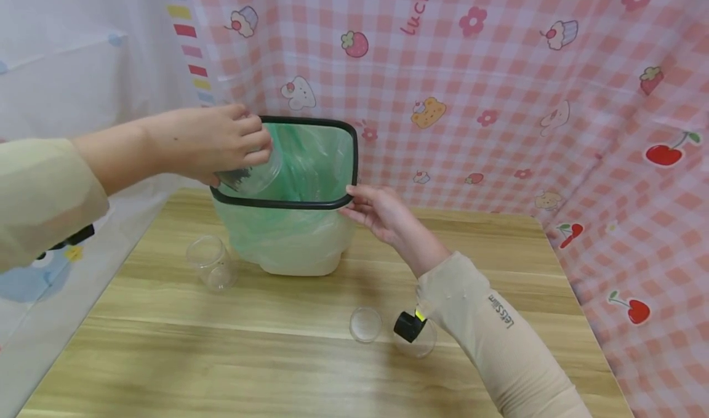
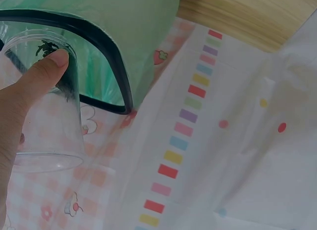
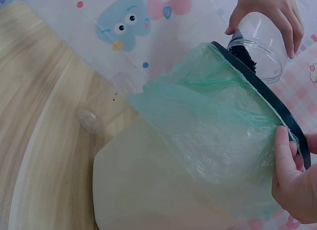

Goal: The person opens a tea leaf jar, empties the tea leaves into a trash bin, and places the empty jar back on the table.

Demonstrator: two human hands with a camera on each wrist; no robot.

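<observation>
My left hand (image 1: 221, 141) grips a clear plastic jar (image 2: 52, 126) around its side, tilted with its mouth over the opening of a trash bin (image 1: 299, 252). Dark, dry, tea-like bits (image 3: 242, 56) lie inside near the jar's mouth. A green plastic bag (image 3: 198, 101) lines the bin and folds over the outside, under a black rim ring (image 1: 293, 205). At the bin's right front corner, my right hand (image 1: 384, 212) pinches that rim, thumb on top and fingers beneath. The bottom of the bin's inside is hidden.
A second clear jar (image 1: 209, 264) stands on the wooden table (image 1: 266, 356), left of the bin. Two round clear lids lie nearer the front: one lid (image 1: 365, 324) in full view, the other lid (image 1: 425, 339) partly behind the right wrist camera. A checked pink curtain (image 1: 498, 85) hangs behind.
</observation>
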